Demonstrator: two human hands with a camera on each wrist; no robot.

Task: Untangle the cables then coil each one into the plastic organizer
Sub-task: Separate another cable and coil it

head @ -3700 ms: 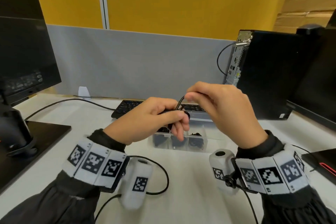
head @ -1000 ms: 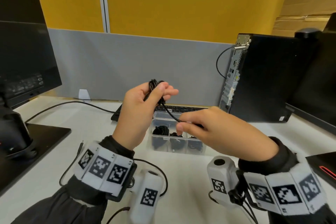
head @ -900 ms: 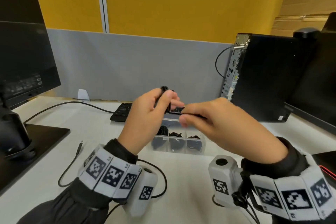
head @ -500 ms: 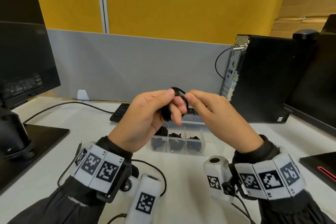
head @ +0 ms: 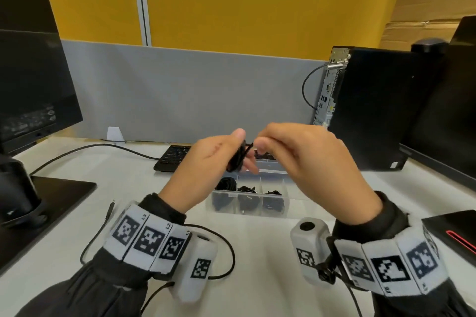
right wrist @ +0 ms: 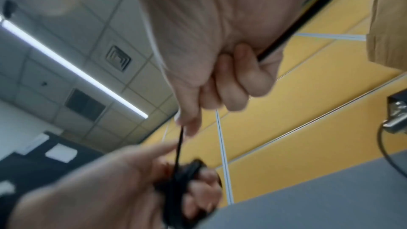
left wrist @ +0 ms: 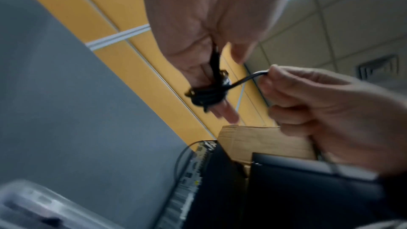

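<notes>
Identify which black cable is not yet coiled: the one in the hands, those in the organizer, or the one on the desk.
The loose cable on the desk beside the left wrist: it lies stretched out, its plug free.

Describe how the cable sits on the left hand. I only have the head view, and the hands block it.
Observer: In the left wrist view the cable is wound in several turns round the fingers of the left hand.
Operator: Report the free end.
Observer: The right hand pinches it, and a short stretch runs from the pinch to the coil.
Operator: Check the right hand's other fingers.
Observer: The right wrist view shows them curled into the palm, below the pinch.
</notes>
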